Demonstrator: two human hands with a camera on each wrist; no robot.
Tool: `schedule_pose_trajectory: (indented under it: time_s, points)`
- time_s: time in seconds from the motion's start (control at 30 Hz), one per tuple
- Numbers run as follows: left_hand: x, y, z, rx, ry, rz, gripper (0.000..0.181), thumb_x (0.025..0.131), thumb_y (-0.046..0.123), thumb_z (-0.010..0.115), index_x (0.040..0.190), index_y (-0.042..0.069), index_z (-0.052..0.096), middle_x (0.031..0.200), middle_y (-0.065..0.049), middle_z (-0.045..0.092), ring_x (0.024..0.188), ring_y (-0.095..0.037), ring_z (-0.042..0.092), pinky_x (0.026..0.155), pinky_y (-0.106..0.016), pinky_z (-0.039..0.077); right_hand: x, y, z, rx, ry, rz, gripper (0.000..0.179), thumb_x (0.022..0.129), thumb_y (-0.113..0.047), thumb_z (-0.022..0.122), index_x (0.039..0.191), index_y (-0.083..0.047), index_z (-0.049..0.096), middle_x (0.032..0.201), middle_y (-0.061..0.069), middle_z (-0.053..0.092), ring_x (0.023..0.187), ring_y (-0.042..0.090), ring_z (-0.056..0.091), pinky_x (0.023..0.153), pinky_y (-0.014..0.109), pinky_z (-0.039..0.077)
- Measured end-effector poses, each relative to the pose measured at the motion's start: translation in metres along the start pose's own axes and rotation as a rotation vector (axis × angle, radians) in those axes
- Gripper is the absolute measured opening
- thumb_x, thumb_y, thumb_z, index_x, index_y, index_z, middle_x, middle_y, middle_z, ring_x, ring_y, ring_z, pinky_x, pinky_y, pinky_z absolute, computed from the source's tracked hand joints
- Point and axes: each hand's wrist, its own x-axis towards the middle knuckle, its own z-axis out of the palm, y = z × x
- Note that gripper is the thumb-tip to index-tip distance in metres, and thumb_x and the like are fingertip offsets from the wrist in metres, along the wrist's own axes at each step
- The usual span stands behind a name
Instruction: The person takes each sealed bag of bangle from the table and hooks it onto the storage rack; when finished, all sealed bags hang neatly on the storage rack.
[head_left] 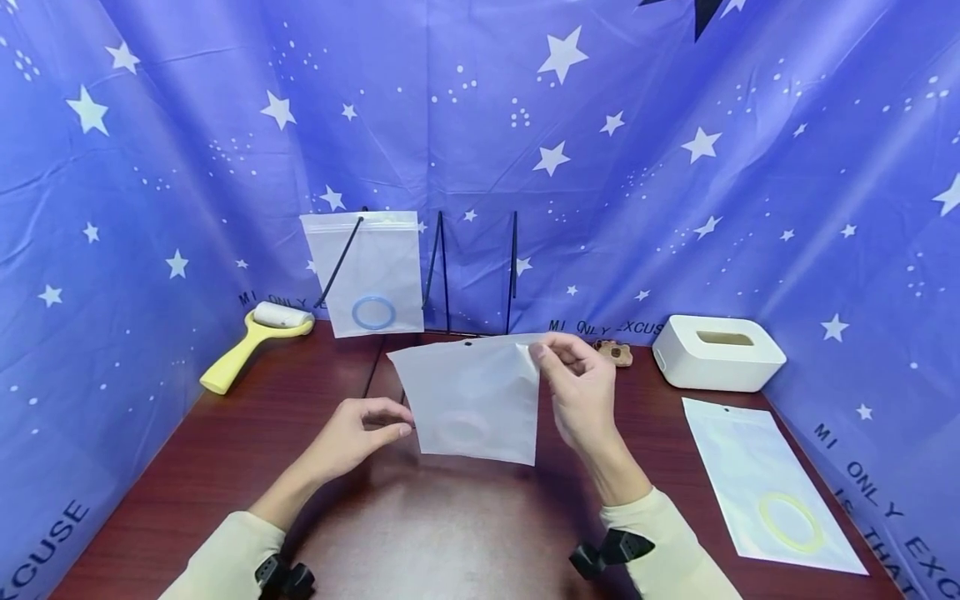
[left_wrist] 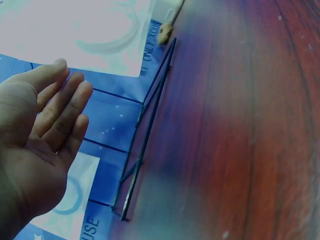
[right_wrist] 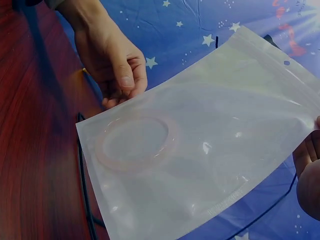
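A white zip bag (head_left: 480, 387) with a faint pink ring (right_wrist: 170, 135) inside is held up over the table. My right hand (head_left: 583, 387) pinches its upper right corner between thumb and fingers. Near the bag's lower left edge is my left hand (head_left: 352, 437), its fingers extended and loosely bent, holding nothing. In the left wrist view the palm and fingers of that hand (left_wrist: 50, 120) are plainly bare. Behind the bag stands a black wire rack (head_left: 446, 275). Another white bag (head_left: 337, 275) with a blue ring (head_left: 373, 326) hangs from the rack's left hook.
A third white bag (head_left: 731, 467), with a yellow ring (head_left: 765, 508), lies flat on the right of the dark red table (head_left: 450, 533). A white tissue box (head_left: 705, 375) and a small brown item (head_left: 617, 352) stand at the back. A yellow-handled lint roller (head_left: 243, 354) lies back left.
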Motion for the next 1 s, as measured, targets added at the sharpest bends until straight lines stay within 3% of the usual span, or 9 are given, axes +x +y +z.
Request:
schedule_pose_trajectory:
  time_s: [0.43, 0.67, 0.83, 1.0]
  points:
    - [-0.002, -0.001, -0.005, -0.028, 0.032, 0.011, 0.008, 0.09, 0.019, 0.081, 0.095, 0.014, 0.078, 0.09, -0.001, 0.076, 0.086, -0.002, 0.07, 0.082, -0.023, 0.06, -0.002, 0.005, 0.017, -0.019, -0.006, 0.001, 0.028, 0.091, 0.016, 0.063, 0.087, -0.01, 0.074, 0.081, -0.004, 0.074, 0.072, 0.003, 0.064, 0.064, 0.014, 0.053]
    - [-0.001, -0.002, -0.02, 0.003, 0.041, 0.022, 0.006, 0.09, 0.016, 0.08, 0.093, 0.013, 0.077, 0.087, -0.001, 0.075, 0.08, -0.004, 0.069, 0.076, -0.023, 0.059, 0.001, 0.006, 0.026, -0.105, 0.025, 0.019, 0.023, 0.09, 0.01, 0.069, 0.089, -0.012, 0.076, 0.079, -0.006, 0.075, 0.072, 0.003, 0.064, 0.066, 0.015, 0.053]
    - [0.002, -0.002, -0.033, -0.014, 0.038, 0.02, 0.007, 0.092, 0.015, 0.079, 0.094, 0.009, 0.076, 0.087, -0.003, 0.075, 0.082, -0.008, 0.073, 0.078, -0.023, 0.06, 0.005, 0.006, 0.033, -0.176, 0.026, 0.028, 0.006, 0.09, 0.006, 0.072, 0.094, 0.003, 0.075, 0.077, -0.007, 0.074, 0.068, 0.003, 0.061, 0.064, 0.016, 0.052]
    - [0.006, -0.005, -0.041, -0.019, 0.057, -0.041, 0.011, 0.093, 0.019, 0.078, 0.095, 0.008, 0.076, 0.089, -0.013, 0.076, 0.082, -0.019, 0.076, 0.076, -0.028, 0.062, 0.01, 0.008, 0.04, -0.174, 0.009, 0.04, 0.013, 0.09, 0.004, 0.073, 0.099, 0.013, 0.072, 0.077, -0.007, 0.074, 0.068, 0.003, 0.061, 0.065, 0.017, 0.053]
